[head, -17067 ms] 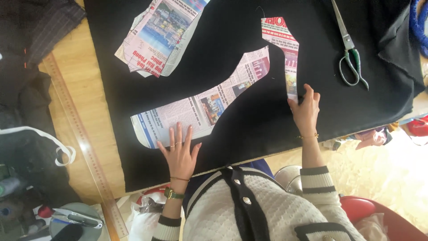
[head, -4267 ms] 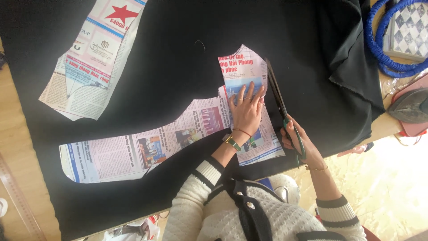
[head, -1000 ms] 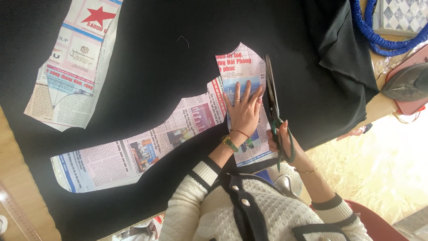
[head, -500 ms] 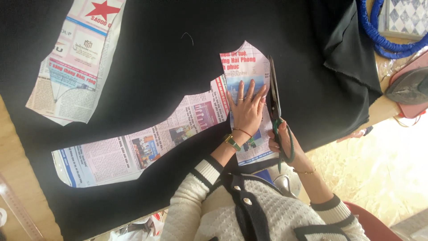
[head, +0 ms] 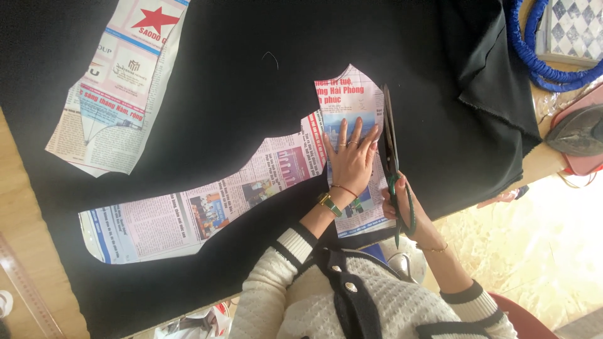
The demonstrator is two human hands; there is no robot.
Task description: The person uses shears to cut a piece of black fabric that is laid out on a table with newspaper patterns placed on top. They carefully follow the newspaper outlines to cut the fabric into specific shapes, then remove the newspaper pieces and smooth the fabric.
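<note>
A long curved newspaper pattern piece (head: 207, 204) lies flat on black fabric (head: 251, 94) spread over the table. My left hand (head: 352, 157) presses flat, fingers spread, on the pattern's right end. My right hand (head: 405, 210) grips green-handled scissors (head: 391, 147), whose long blades run along the pattern's right edge, cutting into the black fabric.
A second newspaper pattern (head: 119, 81) lies at the upper left on the fabric. A blue coiled ring (head: 540, 50) and a grey iron (head: 581, 132) sit at the right. The wooden table edge (head: 25, 251) with a ruler (head: 28, 292) shows at the left.
The scissors' blades have advanced a little farther up along the pattern's right edge. My left hand stays pressed on the paper.
</note>
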